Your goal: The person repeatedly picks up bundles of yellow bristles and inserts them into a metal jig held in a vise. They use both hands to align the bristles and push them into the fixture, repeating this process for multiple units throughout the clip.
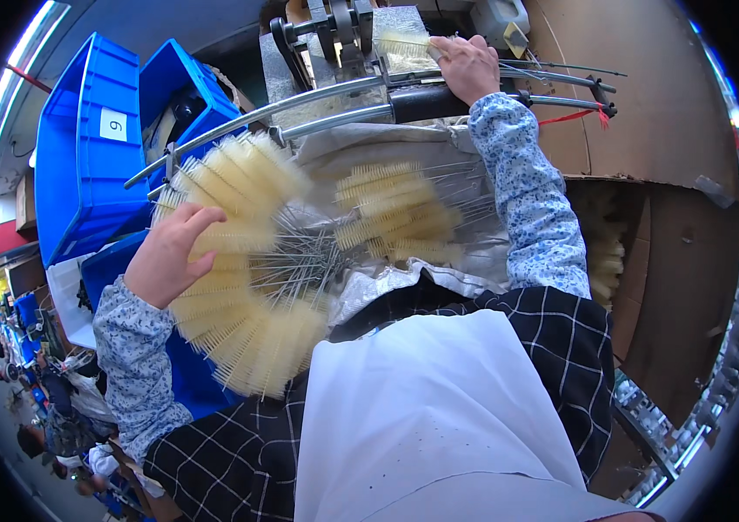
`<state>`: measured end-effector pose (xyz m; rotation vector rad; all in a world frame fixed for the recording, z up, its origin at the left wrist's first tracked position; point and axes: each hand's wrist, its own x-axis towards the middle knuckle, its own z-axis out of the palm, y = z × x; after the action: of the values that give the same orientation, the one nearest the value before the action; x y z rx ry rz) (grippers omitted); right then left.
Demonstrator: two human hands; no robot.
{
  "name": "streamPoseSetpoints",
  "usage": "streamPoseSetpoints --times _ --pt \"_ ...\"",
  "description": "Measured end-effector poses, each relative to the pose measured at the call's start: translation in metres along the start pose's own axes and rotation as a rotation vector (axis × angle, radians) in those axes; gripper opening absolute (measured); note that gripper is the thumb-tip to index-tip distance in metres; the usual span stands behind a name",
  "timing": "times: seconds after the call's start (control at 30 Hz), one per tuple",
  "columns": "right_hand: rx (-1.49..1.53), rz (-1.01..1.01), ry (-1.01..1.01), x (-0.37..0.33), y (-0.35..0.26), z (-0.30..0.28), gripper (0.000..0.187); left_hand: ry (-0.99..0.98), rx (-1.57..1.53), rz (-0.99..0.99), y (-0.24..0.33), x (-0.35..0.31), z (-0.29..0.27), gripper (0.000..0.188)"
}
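Note:
My right hand (467, 70) is closed at the handle end of a pale-bristled bottle brush (402, 43), beside the metal machine. Its bristles point left, toward the machine's rollers. At the left, my left hand (173, 254) is open, thumb and fingers apart, over the edge of a fanned pile of cream bottle brushes (252, 344). Their thin wire stems (304, 257) meet toward the middle. A smaller stack of brushes (395, 209) lies right of that pile on grey-white cloth, stems pointing right.
A metal machine (326, 52) stands ahead, with curved metal rails (334, 123) crossing in front of it. Blue plastic bins (95, 196) stand at the left. On the right is a large cardboard box (682, 261) with more brushes (606, 261) inside. Red string (602, 115) hangs from the rail end.

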<state>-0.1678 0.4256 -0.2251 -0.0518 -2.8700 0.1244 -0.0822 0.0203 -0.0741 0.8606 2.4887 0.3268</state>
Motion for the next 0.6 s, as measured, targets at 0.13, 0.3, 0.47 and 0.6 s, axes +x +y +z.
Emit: streamPoseSetpoints --times 0.13,0.3,0.47,0.6 --pt "0.026 -0.009 -0.011 0.001 0.003 0.006 0.026 -0.09 -0.213 -0.121 0.016 -0.003 -0.014 0.038" --pt "0.09 -0.009 -0.043 0.006 0.014 0.014 0.028 0.079 -0.363 -0.011 0.019 -0.017 -0.03 0.032" --pt "0.064 -0.094 -0.008 0.014 0.023 0.018 0.03 0.184 -0.327 0.091 0.025 -0.028 -0.041 0.033" --pt "0.019 -0.11 -0.026 0.019 0.025 0.022 0.034 0.182 -0.289 0.156 0.034 -0.028 -0.043 0.033"
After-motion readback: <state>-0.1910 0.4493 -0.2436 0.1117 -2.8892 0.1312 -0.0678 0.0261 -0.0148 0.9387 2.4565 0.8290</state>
